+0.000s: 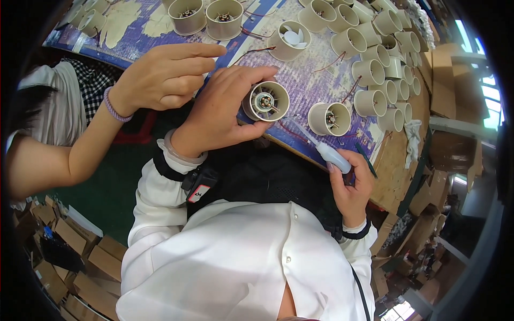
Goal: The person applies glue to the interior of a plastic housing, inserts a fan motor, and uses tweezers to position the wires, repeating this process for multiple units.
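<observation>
Centre of the frame: the left hand [217,113] has its fingers clamped around a cream, cylindrical plastic housing [284,95], open end in view. Right of centre: the right hand [354,184] has its fingers closed on a pale-blue plastic squeeze bottle [333,157], nozzle [312,138] toward upper left. A steady housing and light squeeze likely favour precision.
</observation>
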